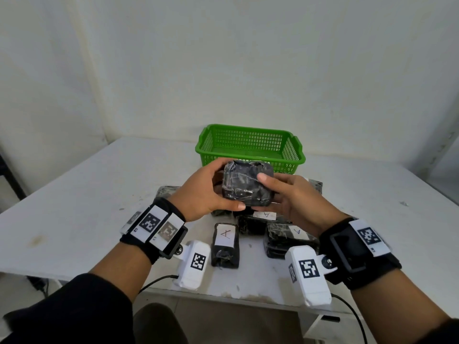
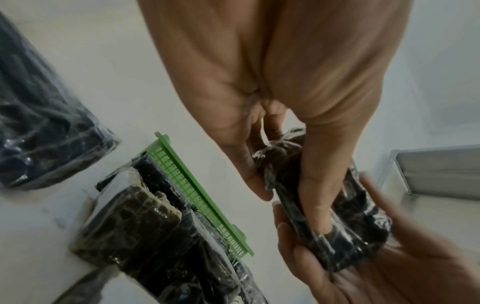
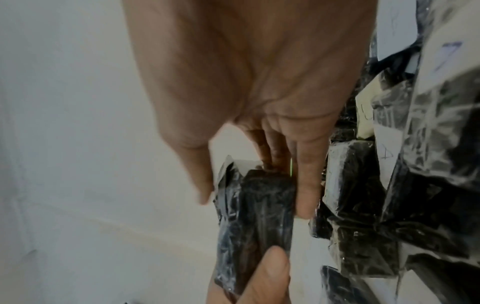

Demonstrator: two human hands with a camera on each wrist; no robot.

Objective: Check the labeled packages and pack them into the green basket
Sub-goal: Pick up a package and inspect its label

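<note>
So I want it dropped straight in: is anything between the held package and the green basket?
Nothing visible. Both the left hand and right hand hold the black wrapped package above the table, just in front of the green basket, which looks empty.

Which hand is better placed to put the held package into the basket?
Probably the right hand: it cups the package from below, and the basket sits straight ahead, slightly to its side. The left hand grips one end.
</note>
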